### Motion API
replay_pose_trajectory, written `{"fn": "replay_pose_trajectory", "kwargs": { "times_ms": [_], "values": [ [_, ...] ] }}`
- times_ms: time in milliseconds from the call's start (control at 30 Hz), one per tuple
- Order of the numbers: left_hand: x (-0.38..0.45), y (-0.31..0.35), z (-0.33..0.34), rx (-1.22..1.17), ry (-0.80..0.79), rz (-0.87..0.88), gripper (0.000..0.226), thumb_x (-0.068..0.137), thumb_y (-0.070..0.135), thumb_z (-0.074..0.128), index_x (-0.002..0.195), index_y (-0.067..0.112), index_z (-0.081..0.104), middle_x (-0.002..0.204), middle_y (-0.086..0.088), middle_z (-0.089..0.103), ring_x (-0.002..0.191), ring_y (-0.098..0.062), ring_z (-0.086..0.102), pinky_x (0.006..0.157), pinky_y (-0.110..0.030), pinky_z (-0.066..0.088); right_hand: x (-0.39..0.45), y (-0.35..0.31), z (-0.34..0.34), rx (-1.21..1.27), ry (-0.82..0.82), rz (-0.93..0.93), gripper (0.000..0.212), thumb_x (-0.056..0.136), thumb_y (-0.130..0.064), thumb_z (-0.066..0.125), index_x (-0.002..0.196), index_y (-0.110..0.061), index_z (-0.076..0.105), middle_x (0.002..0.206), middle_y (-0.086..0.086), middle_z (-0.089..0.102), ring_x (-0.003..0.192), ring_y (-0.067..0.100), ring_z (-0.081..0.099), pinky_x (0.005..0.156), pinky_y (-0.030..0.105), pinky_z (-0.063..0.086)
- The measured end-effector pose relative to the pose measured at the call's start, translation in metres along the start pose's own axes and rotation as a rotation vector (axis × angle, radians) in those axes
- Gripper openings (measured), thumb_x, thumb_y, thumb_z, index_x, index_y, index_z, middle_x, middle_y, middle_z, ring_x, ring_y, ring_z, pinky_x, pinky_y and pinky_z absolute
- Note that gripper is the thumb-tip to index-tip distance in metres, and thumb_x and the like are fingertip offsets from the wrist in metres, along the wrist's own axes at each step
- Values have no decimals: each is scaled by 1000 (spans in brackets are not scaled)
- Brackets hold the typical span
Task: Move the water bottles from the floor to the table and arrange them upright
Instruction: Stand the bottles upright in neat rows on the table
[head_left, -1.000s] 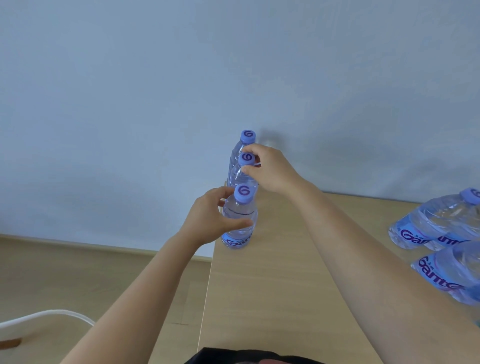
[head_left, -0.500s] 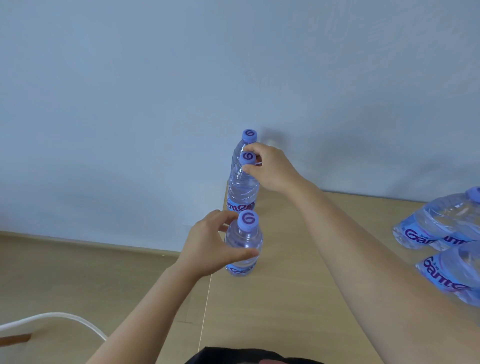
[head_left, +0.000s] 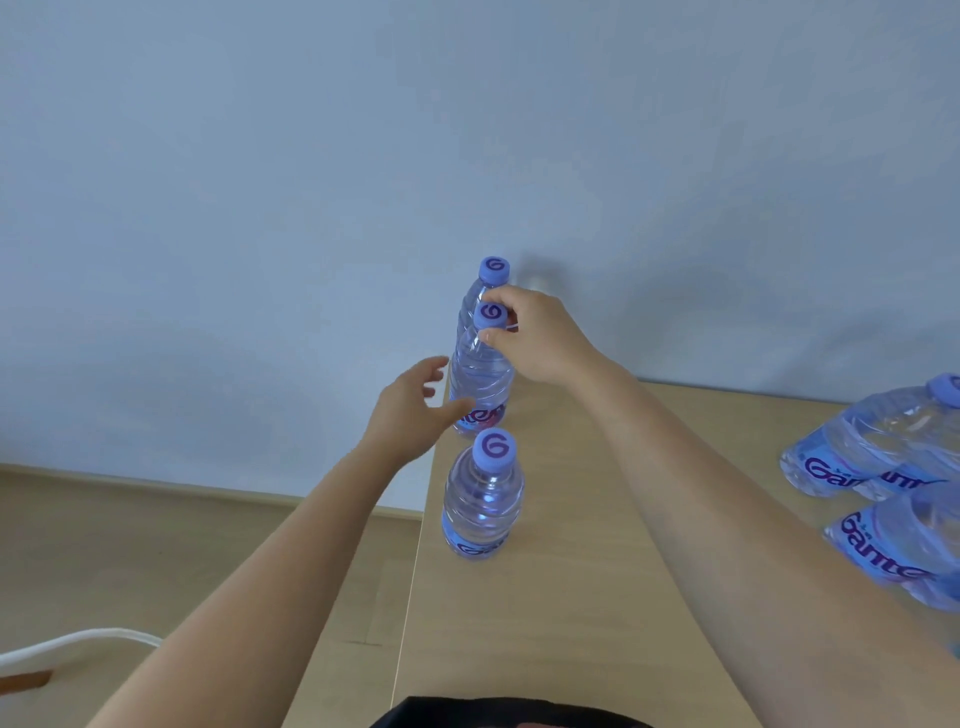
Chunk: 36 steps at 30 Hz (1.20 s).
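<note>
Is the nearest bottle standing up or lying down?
Upright. The nearest bottle stands on its base on the table, cap on top, and neither hand touches it.

Both bare forearms reach forward, the right crossing higher. The left hand (head_left: 410, 410) hangs with fingers spread and relaxed, gripping nothing. The right hand (head_left: 540, 338) curls its thumb and fingers in a pinch, wrist bent slightly down.
</note>
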<state>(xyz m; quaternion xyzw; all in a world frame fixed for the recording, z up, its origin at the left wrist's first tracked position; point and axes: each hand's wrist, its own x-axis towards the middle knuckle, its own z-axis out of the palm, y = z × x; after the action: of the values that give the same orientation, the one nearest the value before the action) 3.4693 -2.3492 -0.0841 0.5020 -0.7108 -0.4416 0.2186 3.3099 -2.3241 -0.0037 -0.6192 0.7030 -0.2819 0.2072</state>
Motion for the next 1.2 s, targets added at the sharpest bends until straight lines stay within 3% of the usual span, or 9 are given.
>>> {"fn": "replay_pose_trajectory", "kwargs": {
  "times_ms": [100, 233, 633, 767, 867, 933, 1033, 1100, 1200],
  "values": [
    [17, 9, 6, 21, -36, 75, 76, 71, 35, 76, 136, 33, 38, 124, 12, 54, 110, -13, 52, 79, -21, 38, 0, -1, 1, -29, 5, -8, 22, 87, -12, 54, 108, -9, 58, 97, 6, 58, 86, 23, 55, 75, 28, 42],
    [25, 12, 12, -59, -3, 83, 74, 68, 31, 78, 133, 30, 42, 116, 12, 58, 106, -15, 59, 82, -25, 47, -1, -1, 2, -40, 21, -28, 19, 86, -10, 52, 104, -5, 57, 99, 12, 61, 90, 28, 57, 81, 37, 46],
    [24, 13, 18, -6, 69, 49, 76, 65, 38, 79, 131, 33, 42, 123, 7, 58, 104, -17, 61, 83, -30, 48, 0, 2, -2, 15, -19, -3, 27, 87, -10, 54, 114, -11, 57, 111, 9, 60, 99, 26, 58, 91, 40, 47],
    [23, 13, 6, 62, -93, -48, 85, 72, 37, 76, 142, 23, 30, 135, -2, 51, 115, -22, 55, 85, -27, 42, -7, -5, -6, -22, -44, 5, 32, 87, -13, 55, 119, -5, 53, 116, 13, 58, 105, 30, 56, 93, 41, 45],
    [8, 4, -17, 165, -275, -134, 68, 77, 15, 71, 137, 15, 40, 131, -9, 54, 106, -19, 56, 82, -27, 45, -22, -14, -17, 9, -12, -34, 39, 87, -17, 59, 123, -5, 49, 122, 9, 53, 109, 24, 54, 94, 37, 45],
    [-12, -5, -29, 100, -433, -114, 61, 74, 1, 68, 128, 21, 49, 124, -4, 59, 104, -15, 58, 80, -20, 46, -38, -20, -28, 129, -111, -17, 44, 81, -24, 68, 122, -18, 53, 114, -4, 55, 98, 11, 58, 88, 26, 48],
    [-42, -8, -36, 20, -617, -29, 66, 68, 6, 76, 121, 38, 53, 117, 22, 62, 112, 8, 52, 80, -4, 42, -63, -25, -39, 179, -431, 49, 53, 68, -36, 79, 116, -32, 56, 104, -15, 58, 89, 2, 61, 82, 21, 50],
    [-56, -8, -31, 15, -636, 28, 64, 64, 14, 81, 111, 47, 52, 111, 37, 58, 106, 20, 48, 73, 6, 36, -75, -26, -38, 53, -555, 64, 56, 64, -38, 81, 113, -36, 55, 103, -19, 57, 93, 1, 59, 84, 23, 50],
    [-67, -9, -19, 4, -508, 55, 59, 60, 27, 84, 102, 53, 52, 107, 39, 57, 101, 21, 50, 68, 5, 38, -85, -28, -31, -128, -579, 12, 49, 62, -38, 81, 105, -33, 59, 103, -9, 61, 93, 11, 58, 83, 32, 52]
  ]
}}
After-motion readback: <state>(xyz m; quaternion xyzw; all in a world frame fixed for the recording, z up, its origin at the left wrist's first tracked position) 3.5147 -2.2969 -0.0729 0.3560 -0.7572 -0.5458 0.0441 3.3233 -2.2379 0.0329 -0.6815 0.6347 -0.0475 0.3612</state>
